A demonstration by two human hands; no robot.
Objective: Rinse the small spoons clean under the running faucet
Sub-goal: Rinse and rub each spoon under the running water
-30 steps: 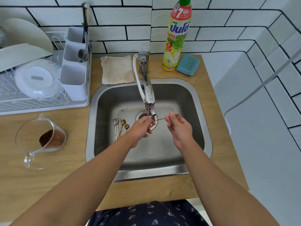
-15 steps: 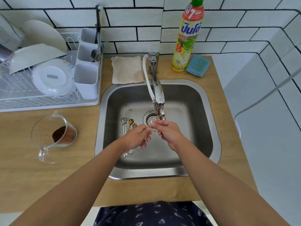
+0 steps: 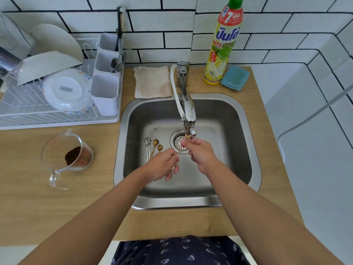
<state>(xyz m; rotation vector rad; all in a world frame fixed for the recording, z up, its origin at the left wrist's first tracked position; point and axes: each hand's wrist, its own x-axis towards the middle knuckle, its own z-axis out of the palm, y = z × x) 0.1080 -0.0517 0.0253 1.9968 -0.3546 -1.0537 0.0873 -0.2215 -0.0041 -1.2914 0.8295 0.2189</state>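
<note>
- My left hand point(image 3: 164, 165) is pinching the thin handle of a small gold spoon point(image 3: 179, 151) between curled fingers.
- My right hand point(image 3: 198, 152) is curling its fingers round the spoon's other end, directly under the faucet point(image 3: 188, 111) spout (the bowl is hidden).
- The other spoons point(image 3: 152, 148) are lying on the sink point(image 3: 246, 150) floor, just beyond my left fingers.

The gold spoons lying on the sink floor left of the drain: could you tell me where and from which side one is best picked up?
Judging by how they lie, pinch a gold spoon at mid-handle, coming from above. The bowls point toward the back of the sink, the handles run toward the person, and the silver spoons lie close on the left, so approach from the drain side. The left hand covers the handle ends.
</note>
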